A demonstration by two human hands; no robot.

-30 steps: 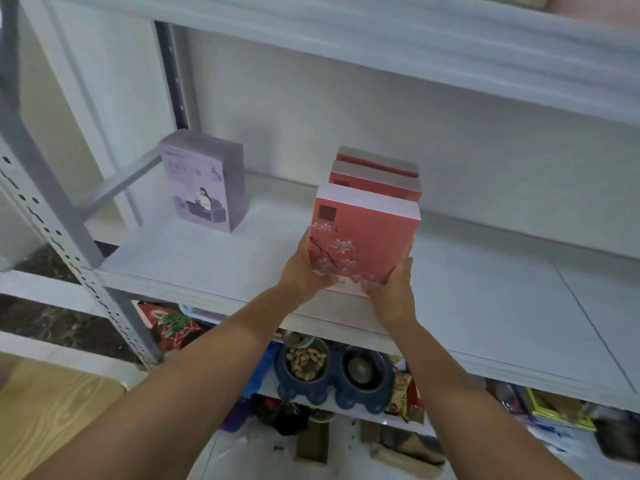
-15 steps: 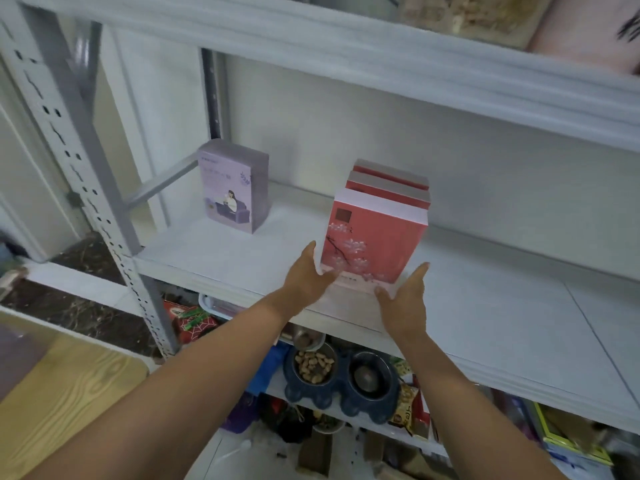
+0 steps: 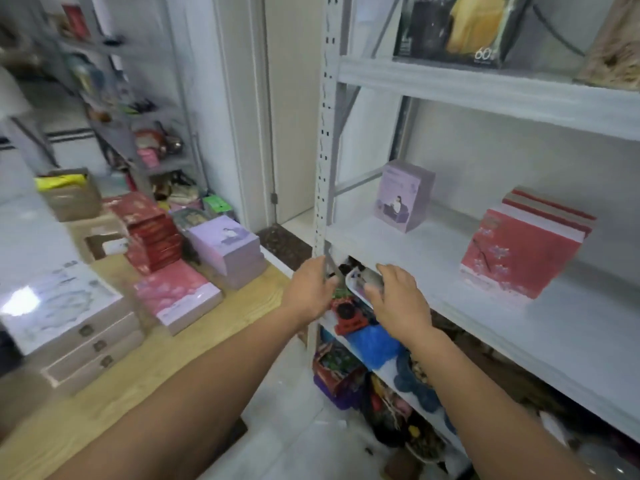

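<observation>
A row of red boxes with a blossom print (image 3: 519,251) stands upright on the white shelf (image 3: 433,265), with a purple box (image 3: 403,199) upright to their left. My left hand (image 3: 308,291) and my right hand (image 3: 398,299) hang in the air in front of the shelf's left corner, both empty with fingers relaxed. On the wooden table (image 3: 145,372) at the left lie a pink box (image 3: 178,294), a stack of purple boxes (image 3: 228,251), a stack of red boxes (image 3: 150,233) and a stack of pale boxes (image 3: 65,317).
The perforated grey upright (image 3: 323,133) of the rack stands just behind my left hand. Lower shelves (image 3: 377,344) are crowded with packets and bowls. The shelf above holds a dark package (image 3: 450,29). A second rack (image 3: 145,109) with clutter stands at the back left.
My hands have let go of the front red box and drawn back to the left. The view has swung left, and the table with the stacked boxes has come into sight.
</observation>
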